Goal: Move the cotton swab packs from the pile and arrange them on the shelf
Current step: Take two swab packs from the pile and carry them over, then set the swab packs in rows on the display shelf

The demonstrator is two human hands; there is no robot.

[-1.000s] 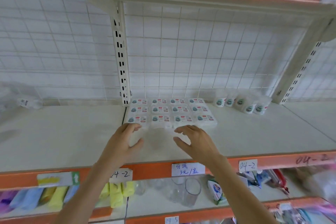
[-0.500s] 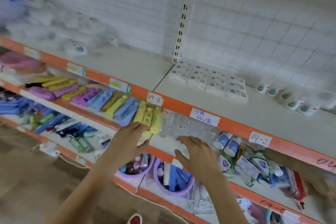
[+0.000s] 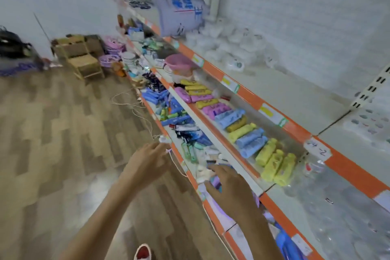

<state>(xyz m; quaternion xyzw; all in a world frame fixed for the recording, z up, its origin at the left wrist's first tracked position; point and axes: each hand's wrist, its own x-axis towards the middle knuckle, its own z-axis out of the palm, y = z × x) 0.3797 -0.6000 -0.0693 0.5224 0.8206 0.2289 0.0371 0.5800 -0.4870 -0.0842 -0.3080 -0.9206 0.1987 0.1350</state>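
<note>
Between placements, by the look of it: both hands empty and in the air in front of the lower shelves, head turned along the aisle toward the pile. Left hand low over the floor, fingers loosely spread, holding nothing. Right hand just in front of the orange shelf edge, fingers loosely curved and apart, likewise holding nothing.

Pile of cotton swab packs heaped toward the far end of the upper shelf, against the back wall, blurred but white and jumbled, just beside a large pale bag. Arranged packs at the right edge of view on the same shelf, past the slotted upright, flat and in rows as far as blur allows.

Judged step: return trip to fetch more. Next move calls for a reach up and far along the shelf to the pile, well apart from both hands now, then a grip on a few packs without dragging neighbours over the front edge. Bare shelf between pile and rows.
</note>
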